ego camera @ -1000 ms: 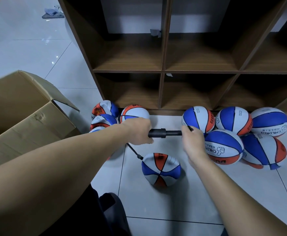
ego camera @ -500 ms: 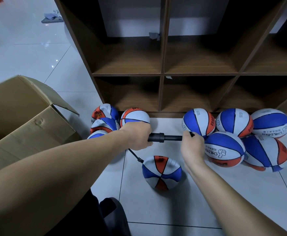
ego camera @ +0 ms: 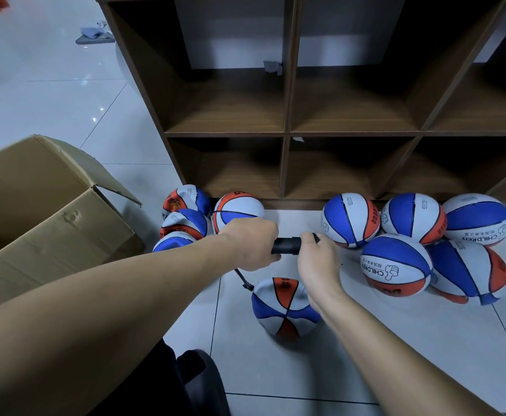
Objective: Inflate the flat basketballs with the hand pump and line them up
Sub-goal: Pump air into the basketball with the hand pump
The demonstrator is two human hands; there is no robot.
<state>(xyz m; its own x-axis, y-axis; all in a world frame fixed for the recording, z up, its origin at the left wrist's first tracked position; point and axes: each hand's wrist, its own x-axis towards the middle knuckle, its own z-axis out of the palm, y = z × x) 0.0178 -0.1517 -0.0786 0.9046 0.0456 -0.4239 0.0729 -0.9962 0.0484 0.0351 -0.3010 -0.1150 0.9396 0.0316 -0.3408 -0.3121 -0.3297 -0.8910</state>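
A black hand pump [ego camera: 286, 245] lies level above the tiled floor. My left hand [ego camera: 251, 244] grips its barrel and my right hand [ego camera: 318, 262] grips the handle end, close against the barrel. A thin black hose [ego camera: 243, 278] runs down from the pump to a partly flat blue, white and orange basketball [ego camera: 284, 307] on the floor below my hands. Several round basketballs [ego camera: 396, 262] sit in a cluster at the right. Several flat, crumpled balls [ego camera: 185, 211] lie at the left by the shelf.
A dark wooden cubby shelf [ego camera: 287, 133] stands behind the balls. An open cardboard box [ego camera: 50, 211] sits on the floor at the left. My dark-clothed knee [ego camera: 197, 382] shows at the bottom. A cloth [ego camera: 94, 34] lies on the far floor.
My right hand has pushed the pump handle leftward into the barrel, so the exposed shaft is gone. The left hand stayed on the barrel.
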